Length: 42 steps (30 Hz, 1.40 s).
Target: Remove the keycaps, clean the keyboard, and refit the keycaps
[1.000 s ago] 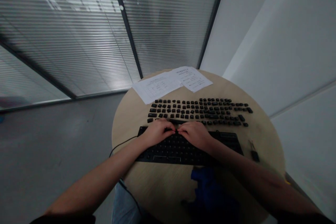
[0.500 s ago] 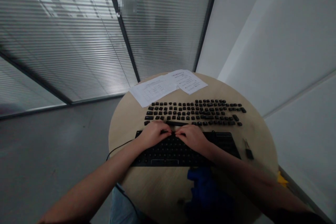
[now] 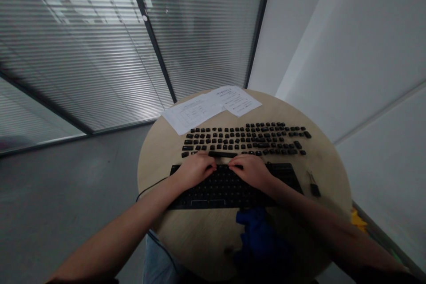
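My left hand point(image 3: 195, 170) rests over the far edge of a black keyboard point(image 3: 213, 191) whose keycaps are off. Its fingers are curled and pinched together. To its right, my right hand point(image 3: 251, 171) is closed the same way at that edge, with a small gap between the fingertips. Whatever either pinch holds is too small or hidden to name. Just beyond my fingers lies a long black space bar point(image 3: 222, 154). Loose black keycaps point(image 3: 231, 135) spread in rows behind it, some hidden by my hands.
Printed sheets point(image 3: 196, 112) lie at the back of the round wooden table point(image 3: 149, 159). A small black-ended tool point(image 3: 313, 187) is to the right. Blue cloth point(image 3: 256, 230) lies at the front. A cable point(image 3: 151, 186) runs off the left side.
My fingertips have drawn a little apart, with my right hand shifting slightly right. The whole view has tilted a little. The keycaps and keyboard keep their arrangement.
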Each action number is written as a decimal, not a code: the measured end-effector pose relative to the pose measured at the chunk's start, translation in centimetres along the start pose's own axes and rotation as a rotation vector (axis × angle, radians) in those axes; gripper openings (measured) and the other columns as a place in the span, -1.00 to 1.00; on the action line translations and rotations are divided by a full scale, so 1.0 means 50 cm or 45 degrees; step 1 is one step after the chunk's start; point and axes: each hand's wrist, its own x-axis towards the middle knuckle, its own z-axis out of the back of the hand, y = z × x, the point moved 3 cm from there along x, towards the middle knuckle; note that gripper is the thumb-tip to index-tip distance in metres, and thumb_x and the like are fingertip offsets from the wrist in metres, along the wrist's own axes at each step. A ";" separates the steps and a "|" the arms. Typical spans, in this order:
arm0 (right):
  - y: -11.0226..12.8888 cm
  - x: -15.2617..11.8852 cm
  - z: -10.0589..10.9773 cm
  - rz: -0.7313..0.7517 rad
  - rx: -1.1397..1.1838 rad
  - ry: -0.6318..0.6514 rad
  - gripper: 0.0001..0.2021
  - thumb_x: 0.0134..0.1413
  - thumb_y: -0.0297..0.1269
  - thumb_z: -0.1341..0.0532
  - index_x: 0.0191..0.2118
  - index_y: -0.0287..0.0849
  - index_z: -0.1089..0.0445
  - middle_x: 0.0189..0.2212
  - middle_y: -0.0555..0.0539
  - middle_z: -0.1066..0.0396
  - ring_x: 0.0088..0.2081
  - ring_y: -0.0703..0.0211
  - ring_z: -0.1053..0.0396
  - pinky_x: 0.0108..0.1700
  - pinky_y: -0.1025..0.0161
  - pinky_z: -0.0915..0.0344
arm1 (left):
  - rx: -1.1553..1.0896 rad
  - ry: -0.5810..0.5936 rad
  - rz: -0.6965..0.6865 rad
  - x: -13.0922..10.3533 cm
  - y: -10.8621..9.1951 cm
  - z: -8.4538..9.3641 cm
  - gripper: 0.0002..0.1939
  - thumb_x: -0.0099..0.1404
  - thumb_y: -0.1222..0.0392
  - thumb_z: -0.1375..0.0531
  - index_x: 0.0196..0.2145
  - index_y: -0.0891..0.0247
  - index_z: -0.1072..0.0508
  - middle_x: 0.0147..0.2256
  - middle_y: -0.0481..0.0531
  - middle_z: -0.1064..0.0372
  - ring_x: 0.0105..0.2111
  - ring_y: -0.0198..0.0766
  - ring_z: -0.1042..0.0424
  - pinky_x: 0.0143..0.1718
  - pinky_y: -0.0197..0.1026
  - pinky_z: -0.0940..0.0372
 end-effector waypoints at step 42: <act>-0.060 -0.153 0.116 -0.101 0.025 -0.252 -0.84 0.21 -0.37 -0.25 -0.22 -0.04 -0.61 -0.22 -0.03 -0.63 -0.19 0.09 -0.58 -0.08 0.18 -0.46 | 0.034 0.014 -0.068 0.008 -0.012 0.032 -0.88 0.35 0.16 -0.24 -0.29 0.17 -0.59 -0.26 0.01 -0.58 -0.18 -0.15 -0.50 -0.13 -0.13 -0.36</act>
